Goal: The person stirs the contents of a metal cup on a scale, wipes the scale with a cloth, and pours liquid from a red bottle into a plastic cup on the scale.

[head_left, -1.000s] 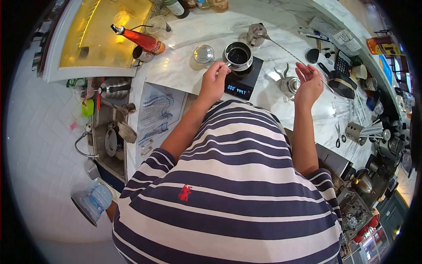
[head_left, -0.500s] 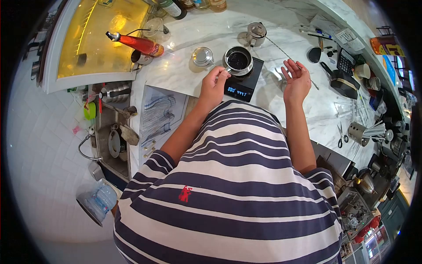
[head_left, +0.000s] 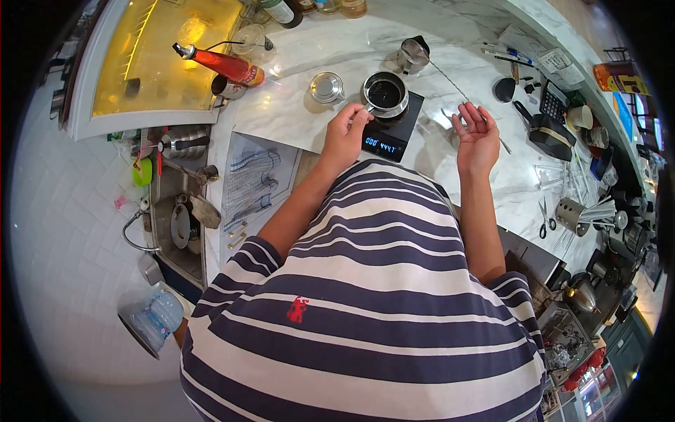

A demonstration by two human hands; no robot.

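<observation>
My left hand point(head_left: 346, 131) is closed on the handle of a metal-rimmed cup point(head_left: 397, 104) with dark liquid in it. The cup stands on a black digital scale point(head_left: 404, 133) with lit blue digits. Palm up, my right hand point(head_left: 479, 139) hovers over the counter right of the scale, fingers apart. A long twisted bar spoon point(head_left: 450, 81) runs behind that hand, its lower end showing past the wrist side. Beyond the scale is a small metal pitcher point(head_left: 413, 56) with a dark part at its top. Left of the cup sits a round metal-and-glass container point(head_left: 326, 88).
A red bottle point(head_left: 225, 67) leans at the left, near a metal cup point(head_left: 226, 89). The sink point(head_left: 169, 232) lies lower left. Along the right are a calculator point(head_left: 553, 98), a black pouch-like item point(head_left: 550, 137), scissors point(head_left: 545, 219) and a perforated metal holder point(head_left: 571, 213).
My right hand has turned slightly and its fingers have moved a little over the spoon. The left hand keeps its hold on the cup. The whole view shifts slightly.
</observation>
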